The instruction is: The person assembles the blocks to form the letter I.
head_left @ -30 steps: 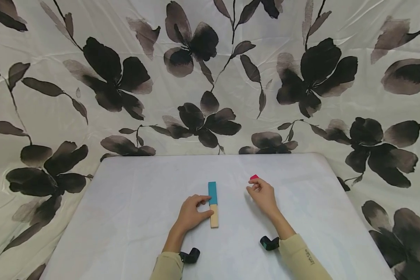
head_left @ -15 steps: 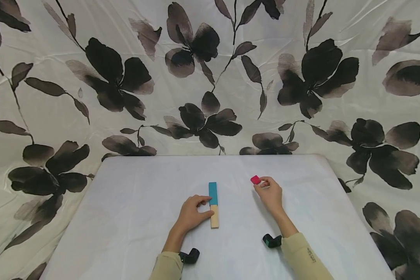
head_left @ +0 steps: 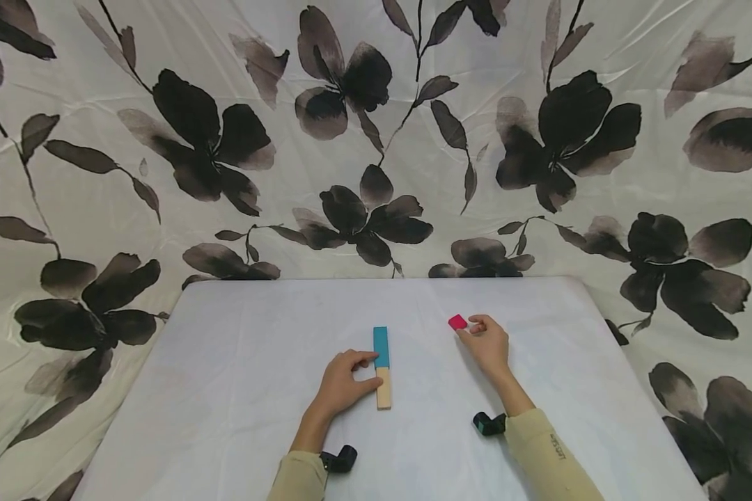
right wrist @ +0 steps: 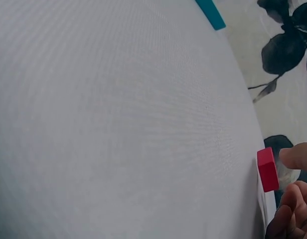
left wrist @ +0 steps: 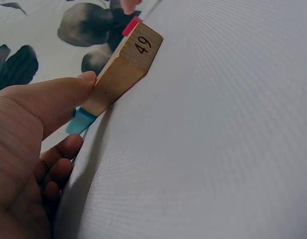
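A blue block and a plain wooden block lie end to end on the white table; "49" marks the wooden one in the left wrist view. My left hand rests beside them, its thumb at the wooden block and another fingertip at the blue one, all along their left side. Farther right, a small red block sits near the back of the table. Close beside it is my right hand, thumb and fingers bent a little; a narrow gap separates an upper finger from the block.
The white table has its back edge against a floral-patterned cloth. A small black camera is worn on the left wrist, and another black camera on the right. White surface lies between the blue and red blocks.
My right hand has shifted right, drawing back from the red block, which now shows more fully. The left hand and the two blocks beside it have stayed put.
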`<state>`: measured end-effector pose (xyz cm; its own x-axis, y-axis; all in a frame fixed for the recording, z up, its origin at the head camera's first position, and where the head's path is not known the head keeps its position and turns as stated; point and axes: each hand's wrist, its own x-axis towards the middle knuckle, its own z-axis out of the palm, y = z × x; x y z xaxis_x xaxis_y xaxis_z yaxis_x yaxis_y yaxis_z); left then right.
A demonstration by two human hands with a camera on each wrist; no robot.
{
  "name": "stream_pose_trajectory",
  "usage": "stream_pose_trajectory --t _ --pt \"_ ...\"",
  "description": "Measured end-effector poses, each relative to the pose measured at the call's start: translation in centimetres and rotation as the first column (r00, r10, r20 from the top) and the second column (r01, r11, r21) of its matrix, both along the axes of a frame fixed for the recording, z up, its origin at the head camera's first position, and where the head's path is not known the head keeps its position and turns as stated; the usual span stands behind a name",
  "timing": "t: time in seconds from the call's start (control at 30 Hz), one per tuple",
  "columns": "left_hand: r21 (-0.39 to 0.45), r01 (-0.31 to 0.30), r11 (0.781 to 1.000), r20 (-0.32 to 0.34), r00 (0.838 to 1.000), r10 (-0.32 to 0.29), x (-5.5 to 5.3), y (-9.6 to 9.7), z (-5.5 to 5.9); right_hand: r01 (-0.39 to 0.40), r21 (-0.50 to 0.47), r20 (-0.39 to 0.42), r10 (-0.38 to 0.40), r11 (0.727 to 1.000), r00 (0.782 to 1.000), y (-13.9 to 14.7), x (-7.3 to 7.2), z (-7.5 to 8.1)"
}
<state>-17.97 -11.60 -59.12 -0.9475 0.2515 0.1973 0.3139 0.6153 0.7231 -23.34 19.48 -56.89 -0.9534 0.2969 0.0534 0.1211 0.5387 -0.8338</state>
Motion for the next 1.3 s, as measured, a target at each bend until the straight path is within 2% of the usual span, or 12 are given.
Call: stream_pose_trajectory --t 0.13,0.23,0.37,0.63,0.93,1.13,1.3 --pt "0.002 0.004 1.000 0.021 1.000 -0.004 0.2 0.0 0.0 0.009 0.005 0.031 -0.009 1.000 0.999 0.0 0.0 -0.2" --pt "0.009 0.003 1.000 0.010 1.000 -0.003 0.1 0.0 -0.1 0.014 0.020 0.042 -0.015 1.000 0.999 -0.1 -0.3 -0.3" --pt "0.008 -0.003 1.000 -0.011 1.000 0.003 0.0 0.0 -0.1 0.012 0.042 0.042 -0.014 0.999 0.999 -0.1 -0.7 -0.3" --pt "0.009 -0.007 1.000 -0.001 1.000 0.007 0.1 0.0 -0.1 -0.007 0.068 0.060 0.003 0.998 0.998 -0.2 -0.8 -0.1" --pt "0.007 -0.004 1.000 -0.024 1.000 0.004 0.0 0.0 -0.1 0.019 0.091 0.069 -0.026 0.996 0.997 -0.6 -0.9 -0.1" --pt "0.009 0.001 1.000 -0.004 1.000 -0.001 0.1 0.1 0.2 0.028 0.096 0.085 -0.037 0.995 0.996 -0.6 -1.0 0.0" --pt "0.011 -0.006 1.000 -0.007 1.000 0.006 -0.1 0.1 0.1 0.032 0.093 0.074 -0.039 0.995 0.996 -0.7 -1.5 0.0"
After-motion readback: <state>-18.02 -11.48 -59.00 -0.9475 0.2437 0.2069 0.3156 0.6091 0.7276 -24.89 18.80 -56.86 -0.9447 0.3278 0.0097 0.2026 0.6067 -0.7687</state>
